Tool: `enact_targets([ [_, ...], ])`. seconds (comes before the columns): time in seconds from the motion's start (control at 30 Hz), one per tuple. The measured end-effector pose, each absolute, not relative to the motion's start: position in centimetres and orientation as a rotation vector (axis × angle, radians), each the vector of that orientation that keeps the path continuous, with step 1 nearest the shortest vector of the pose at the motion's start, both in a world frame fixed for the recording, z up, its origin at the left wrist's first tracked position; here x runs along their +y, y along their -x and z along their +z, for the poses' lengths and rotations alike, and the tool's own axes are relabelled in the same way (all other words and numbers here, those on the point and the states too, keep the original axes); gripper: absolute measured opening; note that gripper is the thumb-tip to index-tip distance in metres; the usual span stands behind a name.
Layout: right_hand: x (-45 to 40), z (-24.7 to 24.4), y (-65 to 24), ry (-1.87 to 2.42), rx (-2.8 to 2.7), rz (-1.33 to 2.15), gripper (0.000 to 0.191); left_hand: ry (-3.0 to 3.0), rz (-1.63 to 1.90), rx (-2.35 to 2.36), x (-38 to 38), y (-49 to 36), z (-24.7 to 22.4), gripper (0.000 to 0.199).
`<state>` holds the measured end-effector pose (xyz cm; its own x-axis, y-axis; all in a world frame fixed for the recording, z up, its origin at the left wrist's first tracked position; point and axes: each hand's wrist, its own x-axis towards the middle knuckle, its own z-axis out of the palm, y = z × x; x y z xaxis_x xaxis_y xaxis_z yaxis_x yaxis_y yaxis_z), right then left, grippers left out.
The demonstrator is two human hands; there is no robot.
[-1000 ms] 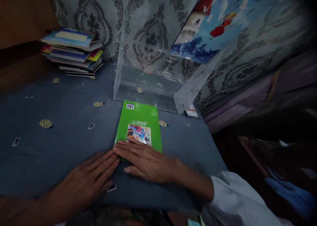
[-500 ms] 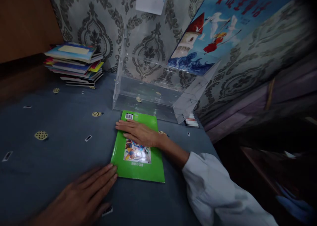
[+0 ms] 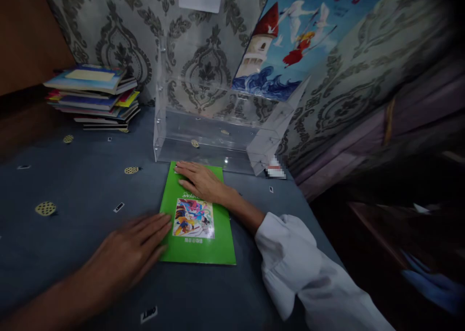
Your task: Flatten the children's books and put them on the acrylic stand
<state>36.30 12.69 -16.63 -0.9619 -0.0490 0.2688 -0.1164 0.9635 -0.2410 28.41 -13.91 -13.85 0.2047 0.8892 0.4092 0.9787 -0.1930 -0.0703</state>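
Observation:
A thin green book [image 3: 198,252] with a colourful picture panel lies closed on the blue cloth, its printing upside down to me. My right hand [image 3: 201,182] rests flat on the upper part of the cover, fingers stretched out and covering the barcode corner. At the book's left edge, my left hand [image 3: 132,244] lies with its fingers extended, the tips touching the edge. Neither hand grips anything. Just beyond the book stands a clear acrylic rack [image 3: 203,152].
A stack of books [image 3: 92,101] stands at the back left. Behind the rack, a blue illustrated poster or book [image 3: 290,45] leans against patterned wallpaper [image 3: 203,69]. A small pixelated item [image 3: 276,169] sits by the rack's right foot. The patterned cloth [image 3: 83,186] drops off at the right.
My right hand has slid up the cover toward the far edge, uncovering more of the picture. My left hand has moved farther up along the left edge. The view has shifted slightly.

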Motion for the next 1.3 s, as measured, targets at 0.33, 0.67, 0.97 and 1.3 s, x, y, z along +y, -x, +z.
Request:
enact_targets([
  [0.33, 13.1, -16.5, -38.7, 0.062, -2.831, 0.439, 0.041, 2.132, -0.249, -2.087, -3.8, -23.8, -14.1, 0.04],
  [0.67, 14.7, -18.0, -44.3, 0.339, -2.662, 0.509, 0.043, 2.048, -0.069, -2.066, 0.0, -25.2, -13.7, 0.035],
  [0.97, 14.3, -18.4, -44.1, 0.38, -2.588, 0.562, 0.042, 2.156, -0.304, -1.967, 0.6, -24.5, -15.3, 0.044],
  [1.3, 13.8, -18.0, -44.1, 0.462, -2.539, 0.444, 0.037, 2.237, -0.253, -1.876, 1.6, -25.2, -14.6, 0.041],
])
